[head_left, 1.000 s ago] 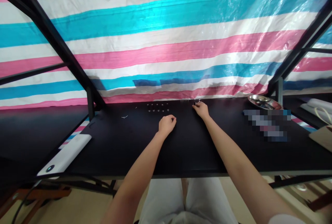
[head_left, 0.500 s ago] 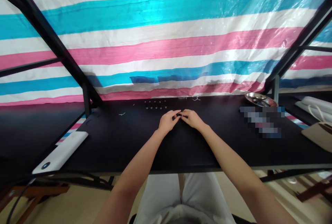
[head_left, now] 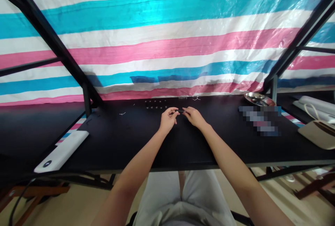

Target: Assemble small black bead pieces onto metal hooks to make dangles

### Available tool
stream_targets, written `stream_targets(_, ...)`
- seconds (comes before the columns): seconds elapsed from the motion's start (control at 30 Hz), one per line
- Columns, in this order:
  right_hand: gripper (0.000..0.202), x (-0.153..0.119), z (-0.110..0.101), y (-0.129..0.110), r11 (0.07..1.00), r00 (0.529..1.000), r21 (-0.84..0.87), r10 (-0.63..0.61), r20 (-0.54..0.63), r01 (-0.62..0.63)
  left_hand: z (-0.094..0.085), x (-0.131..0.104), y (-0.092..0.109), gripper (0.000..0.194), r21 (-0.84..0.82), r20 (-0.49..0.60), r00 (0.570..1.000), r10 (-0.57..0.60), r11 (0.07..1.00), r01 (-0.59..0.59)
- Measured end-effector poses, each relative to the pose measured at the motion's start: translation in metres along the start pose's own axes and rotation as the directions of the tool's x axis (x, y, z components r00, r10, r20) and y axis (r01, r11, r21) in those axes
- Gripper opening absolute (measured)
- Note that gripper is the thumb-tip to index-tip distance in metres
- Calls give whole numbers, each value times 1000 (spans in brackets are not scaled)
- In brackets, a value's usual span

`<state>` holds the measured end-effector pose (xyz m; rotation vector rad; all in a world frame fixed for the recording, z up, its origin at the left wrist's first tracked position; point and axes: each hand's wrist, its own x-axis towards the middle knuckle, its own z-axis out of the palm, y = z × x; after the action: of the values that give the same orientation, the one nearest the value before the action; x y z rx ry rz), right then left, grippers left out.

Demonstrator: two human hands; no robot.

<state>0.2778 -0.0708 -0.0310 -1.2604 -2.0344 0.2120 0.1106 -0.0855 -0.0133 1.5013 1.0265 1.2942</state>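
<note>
Over the middle of the black table (head_left: 117, 142), my left hand (head_left: 169, 118) and my right hand (head_left: 193, 115) face each other a short gap apart. Between their fingertips runs a small dark, thin piece (head_left: 180, 111); both hands pinch it, one at each end. Its kind is too small and dark to make out. Just beyond my left hand lie two rows of tiny light pieces (head_left: 156, 107). A short row of small metallic pieces (head_left: 183, 97) and a thin white string-like bit (head_left: 196, 98) sit behind my hands near the table's back edge.
A white power strip-like box (head_left: 62, 151) lies at the left edge. Toward the right are a shiny metal dish (head_left: 259, 99), a pixelated flat item (head_left: 260, 121) and a beige bag (head_left: 318, 133). Small white scraps (head_left: 122, 113) lie left. Black frame posts and a striped sheet (head_left: 167, 55) stand behind.
My hands have drawn slightly apart and moved a little away from me, so the dark piece between the fingertips shows more. The view has shifted slightly.
</note>
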Motion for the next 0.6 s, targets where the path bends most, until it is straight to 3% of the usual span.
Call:
stream_targets(0.13, 30, 0, -1, -2, 1000, 1000, -7, -7, 6, 8, -1, -1, 2, 24, -3, -8, 1000, -6, 1000, 6)
stream_targets(0.43, 34, -2, 0, -1, 999, 998, -21, 31, 59, -30, -1, -1, 2, 23, 25, 89, 995, -51, 998, 49)
stream_targets(0.6, 37, -2, 0, -2, 991, 995, -108, 83, 57, -76, 0, -3, -3, 25, 165, 85, 996, 22, 986, -36)
